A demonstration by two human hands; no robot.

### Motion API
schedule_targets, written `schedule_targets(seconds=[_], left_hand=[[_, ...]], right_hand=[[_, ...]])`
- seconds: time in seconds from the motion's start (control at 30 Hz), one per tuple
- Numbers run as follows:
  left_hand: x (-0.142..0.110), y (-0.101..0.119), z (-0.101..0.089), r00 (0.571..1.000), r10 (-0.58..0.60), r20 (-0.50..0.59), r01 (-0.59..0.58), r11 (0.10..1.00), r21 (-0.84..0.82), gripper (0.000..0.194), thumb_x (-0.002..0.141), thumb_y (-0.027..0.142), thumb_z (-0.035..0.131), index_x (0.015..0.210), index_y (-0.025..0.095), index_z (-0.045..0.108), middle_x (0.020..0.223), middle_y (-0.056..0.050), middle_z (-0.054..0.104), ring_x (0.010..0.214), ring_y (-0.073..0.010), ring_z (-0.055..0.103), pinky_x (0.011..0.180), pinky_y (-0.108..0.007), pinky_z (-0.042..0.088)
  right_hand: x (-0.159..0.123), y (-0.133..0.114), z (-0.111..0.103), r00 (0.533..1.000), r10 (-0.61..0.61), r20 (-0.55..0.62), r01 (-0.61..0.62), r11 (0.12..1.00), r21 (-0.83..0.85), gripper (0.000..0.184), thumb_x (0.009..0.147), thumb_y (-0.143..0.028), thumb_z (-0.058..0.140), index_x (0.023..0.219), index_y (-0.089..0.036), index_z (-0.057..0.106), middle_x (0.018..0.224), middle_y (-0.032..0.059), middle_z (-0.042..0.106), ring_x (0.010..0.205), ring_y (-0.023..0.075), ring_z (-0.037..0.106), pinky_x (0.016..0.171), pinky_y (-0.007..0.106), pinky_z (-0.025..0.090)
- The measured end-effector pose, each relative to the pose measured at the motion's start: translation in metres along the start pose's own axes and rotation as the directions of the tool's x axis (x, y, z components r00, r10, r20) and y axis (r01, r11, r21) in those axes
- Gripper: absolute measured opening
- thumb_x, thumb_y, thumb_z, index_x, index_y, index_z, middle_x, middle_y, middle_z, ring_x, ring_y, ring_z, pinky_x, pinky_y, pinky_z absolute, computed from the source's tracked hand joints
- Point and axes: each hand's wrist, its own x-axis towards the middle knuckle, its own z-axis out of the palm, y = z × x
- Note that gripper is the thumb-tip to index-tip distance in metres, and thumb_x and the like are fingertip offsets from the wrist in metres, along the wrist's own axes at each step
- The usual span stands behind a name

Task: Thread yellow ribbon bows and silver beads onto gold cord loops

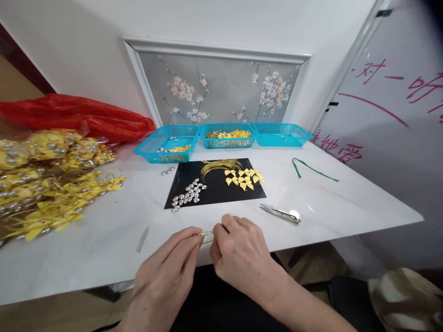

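Note:
At the table's front edge, my left hand (166,272) and my right hand (238,253) are close together, both closed. A thin gold cord (206,237) spans the small gap between them in a loop, pinched at each side. Its ends are hidden by my fingers. Beyond my hands lies a black mat (214,193). Silver heart-shaped beads (189,193) are heaped on its left part, a bundle of gold cords (221,166) along its back, and yellow ribbon bows (244,179) on its right. Small thread snips (281,214) rest right of my hands.
Blue baskets stand along the wall: a left basket (152,148), a middle basket (228,142) and a right basket (284,138). Yellow beaded pieces (62,198) pile at left near a red bag (79,115). A green ribbon (313,169) lies at right, a clear strip (142,240) at front left.

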Motion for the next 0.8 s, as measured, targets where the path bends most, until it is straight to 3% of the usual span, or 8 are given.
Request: schedule_targets(seconds=[0.17, 0.27, 0.37, 0.43, 0.57, 0.63, 0.7, 0.8], left_hand=[[-0.007, -0.003, -0.001, 0.998, 0.020, 0.057, -0.021, 1.000, 0.017, 0.018, 0.095, 0.008, 0.053, 0.104, 0.016, 0.066, 0.119, -0.011, 0.072, 0.104, -0.0166, 0.072, 0.101, -0.025, 0.055], [-0.015, -0.009, 0.001, 0.991, 0.072, 0.112, -0.070, 0.997, -0.025, 0.026, 0.094, 0.005, 0.051, 0.108, 0.017, 0.069, 0.120, -0.009, 0.074, 0.110, -0.0187, 0.071, 0.104, -0.027, 0.054], [-0.018, -0.013, 0.003, 0.991, -0.096, 0.096, 0.108, 0.984, -0.139, 0.022, 0.091, 0.014, 0.058, 0.103, 0.023, 0.075, 0.111, -0.004, 0.079, 0.103, -0.0202, 0.075, 0.098, -0.029, 0.058], [-0.015, -0.012, 0.005, 0.970, -0.231, 0.075, 0.241, 0.951, -0.191, 0.017, 0.088, 0.021, 0.062, 0.096, 0.025, 0.077, 0.103, -0.002, 0.081, 0.093, -0.0209, 0.077, 0.093, -0.030, 0.061], [0.002, -0.004, 0.002, 0.918, -0.387, 0.085, 0.396, 0.889, -0.228, 0.016, 0.086, 0.024, 0.064, 0.078, 0.025, 0.078, 0.085, -0.002, 0.083, 0.076, -0.0205, 0.079, 0.073, -0.026, 0.065], [0.011, 0.001, -0.002, 0.886, -0.445, 0.127, 0.463, 0.847, -0.261, 0.016, 0.084, 0.027, 0.066, 0.073, 0.025, 0.078, 0.080, -0.001, 0.083, 0.070, -0.0200, 0.079, 0.064, -0.021, 0.064], [0.018, 0.005, -0.007, 0.853, -0.482, 0.198, 0.521, 0.790, -0.322, 0.016, 0.082, 0.030, 0.068, 0.069, 0.026, 0.079, 0.078, 0.000, 0.083, 0.067, -0.0198, 0.079, 0.060, -0.019, 0.063], [0.024, 0.011, -0.012, 0.769, -0.567, 0.295, 0.638, 0.654, -0.406, 0.014, 0.076, 0.032, 0.071, 0.065, 0.028, 0.079, 0.077, 0.000, 0.083, 0.068, -0.0209, 0.079, 0.062, -0.021, 0.063]], right_hand=[[-0.001, 0.000, -0.004, 0.998, -0.002, 0.069, 0.002, 1.000, 0.005, 0.012, 0.073, -0.008, 0.058, 0.071, -0.017, 0.065, 0.069, 0.0054, 0.061, 0.060, 0.0195, 0.056, 0.058, 0.031, 0.040], [0.000, -0.001, -0.004, 0.995, 0.002, 0.103, -0.005, 1.000, 0.020, 0.011, 0.073, -0.008, 0.059, 0.073, -0.016, 0.066, 0.071, 0.0062, 0.061, 0.062, 0.0205, 0.058, 0.059, 0.032, 0.042], [0.001, 0.000, -0.003, 0.992, 0.005, 0.130, -0.011, 0.999, 0.049, 0.010, 0.074, -0.008, 0.060, 0.074, -0.015, 0.067, 0.073, 0.0070, 0.063, 0.064, 0.0215, 0.060, 0.059, 0.033, 0.044], [0.002, 0.002, -0.003, 0.990, 0.011, 0.141, -0.023, 0.996, 0.081, 0.011, 0.078, -0.007, 0.060, 0.074, -0.014, 0.067, 0.074, 0.0071, 0.063, 0.066, 0.0216, 0.061, 0.060, 0.033, 0.046], [0.002, 0.014, -0.014, 0.989, 0.039, 0.142, -0.070, 0.972, 0.223, 0.015, 0.093, -0.011, 0.056, 0.086, -0.015, 0.069, 0.083, 0.0047, 0.064, 0.071, 0.0164, 0.063, 0.065, 0.027, 0.050], [0.001, 0.022, -0.023, 0.987, 0.116, 0.112, -0.153, 0.886, 0.438, 0.017, 0.097, -0.012, 0.054, 0.090, -0.016, 0.068, 0.084, 0.0026, 0.063, 0.071, 0.0129, 0.062, 0.066, 0.023, 0.050], [0.000, 0.028, -0.030, 0.972, 0.212, 0.103, -0.227, 0.730, 0.644, 0.018, 0.097, -0.014, 0.053, 0.089, -0.018, 0.069, 0.082, 0.0011, 0.062, 0.071, 0.0120, 0.060, 0.063, 0.022, 0.049], [0.001, 0.027, -0.038, 0.959, 0.239, 0.153, -0.270, 0.604, 0.749, 0.011, 0.095, -0.021, 0.059, 0.093, -0.020, 0.070, 0.084, 0.0009, 0.062, 0.073, 0.0129, 0.059, 0.065, 0.024, 0.049]])
